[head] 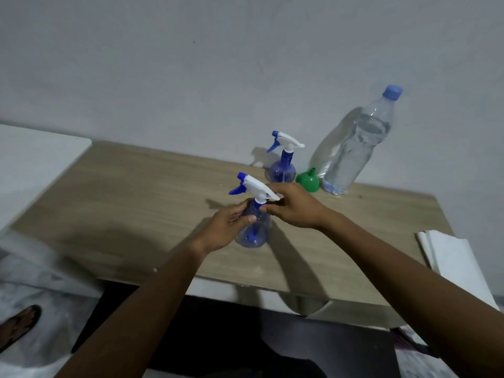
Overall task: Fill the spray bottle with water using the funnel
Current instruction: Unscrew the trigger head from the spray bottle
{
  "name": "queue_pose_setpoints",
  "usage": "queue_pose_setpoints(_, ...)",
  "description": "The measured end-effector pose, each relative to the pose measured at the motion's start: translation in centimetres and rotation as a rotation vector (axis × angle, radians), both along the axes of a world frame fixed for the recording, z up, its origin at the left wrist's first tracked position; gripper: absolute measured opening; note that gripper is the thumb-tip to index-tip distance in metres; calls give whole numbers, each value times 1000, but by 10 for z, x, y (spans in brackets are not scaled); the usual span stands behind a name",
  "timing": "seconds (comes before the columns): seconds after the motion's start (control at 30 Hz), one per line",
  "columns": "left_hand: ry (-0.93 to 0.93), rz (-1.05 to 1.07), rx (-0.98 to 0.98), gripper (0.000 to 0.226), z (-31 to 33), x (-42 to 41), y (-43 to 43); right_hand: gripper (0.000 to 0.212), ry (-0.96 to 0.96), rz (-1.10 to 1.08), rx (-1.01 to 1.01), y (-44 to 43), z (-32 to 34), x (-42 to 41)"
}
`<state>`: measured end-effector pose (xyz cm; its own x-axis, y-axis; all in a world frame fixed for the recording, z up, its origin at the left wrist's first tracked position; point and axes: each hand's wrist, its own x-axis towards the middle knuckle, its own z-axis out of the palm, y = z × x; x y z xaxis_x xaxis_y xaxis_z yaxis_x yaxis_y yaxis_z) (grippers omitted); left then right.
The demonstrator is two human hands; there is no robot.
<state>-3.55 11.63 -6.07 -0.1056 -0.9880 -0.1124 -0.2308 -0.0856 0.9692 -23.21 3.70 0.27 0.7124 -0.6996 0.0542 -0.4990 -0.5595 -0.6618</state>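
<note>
Table (pixel 136 203) bears spray bottle (pixel 256 231), gripped by left hand (pixel 226 227), right hand (pixel 294 205).

Funnel (pixel 308 181) between two bottles, on table (pixel 136 208)

I count near spray bottle (pixel 253 230) plus far spray bottle (pixel 281 171): two. Green funnel (pixel 308 181): one. Water bottle (pixel 351 148): one. Bench (pixel 136 200): one. White folded stack (pixel 450 257): one. My left hand (pixel 226 227), right hand (pixel 296 208): two.

A: Left hand (pixel 227 226)?
B: Forearm extended forward, fingers wrapped round the spray bottle (pixel 256 234) body.
A: Right hand (pixel 296 207)?
B: Arm extended, hand higher, thumb and fingers pinching the bottle's neck.
</note>
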Motion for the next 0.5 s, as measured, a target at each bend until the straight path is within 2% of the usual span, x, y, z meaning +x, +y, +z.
queue_pose_setpoints(0.13,-15,-21,-13,49,1,2,1,33,-20,-140,-165,5,-2,13)
queue_pose_setpoints(0.23,-22,-24,-13,45,2,1,0,34,-32,-167,-209,8,-6,18)
queue_pose_setpoints(0.33,24,-9,-8,42,-2,0,0,23,-56,-116,-145,8,-6,12)
queue_pose_setpoints(0.5,7,-20,-40,45,1,0,1,23,5,-36,-26,2,-3,4)
